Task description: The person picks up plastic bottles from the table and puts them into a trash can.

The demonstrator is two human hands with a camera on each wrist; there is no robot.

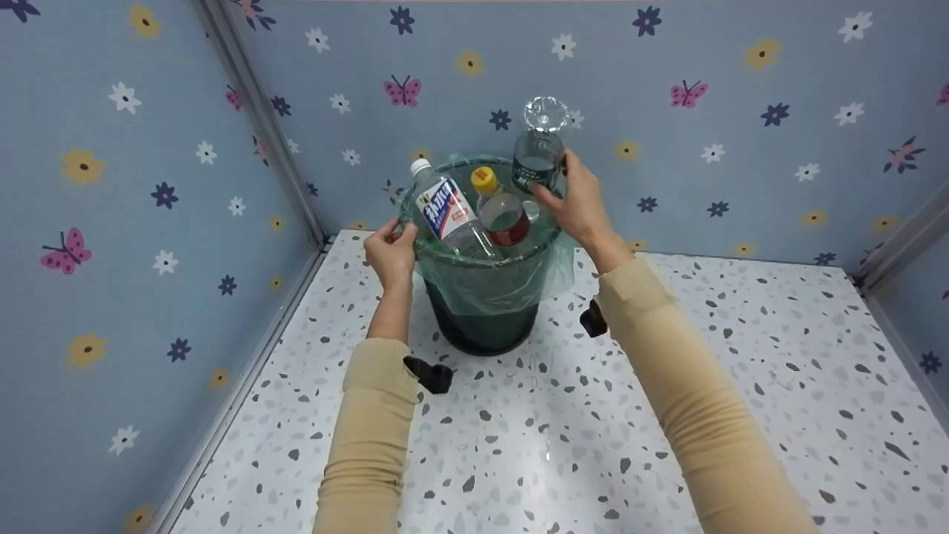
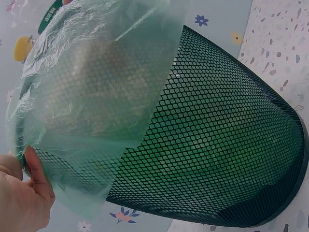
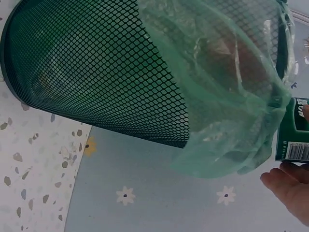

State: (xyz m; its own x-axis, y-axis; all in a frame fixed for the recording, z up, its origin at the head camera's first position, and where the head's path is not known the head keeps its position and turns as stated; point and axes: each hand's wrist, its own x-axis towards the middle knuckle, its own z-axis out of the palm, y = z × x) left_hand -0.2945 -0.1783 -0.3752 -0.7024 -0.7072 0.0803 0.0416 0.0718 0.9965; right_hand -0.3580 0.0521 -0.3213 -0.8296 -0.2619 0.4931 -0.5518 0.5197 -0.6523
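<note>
A dark green mesh trash bin stands on the floor, lined with a thin translucent green trash bag folded over its rim. The person's left hand pinches the bagged rim at the left side, thumb and fingers also visible in the left wrist view. At the right rear of the rim, the right hand grips a clear plastic bottle with a green label, its ridged base facing up. Inside the bin lean a white-capped bottle and a yellow-capped bottle with a red label.
Behind the bin rises a blue wall patterned with flowers and butterflies, and a similar panel runs along the left. The floor is white with grey speckles. Black wrist devices hang by both sleeves.
</note>
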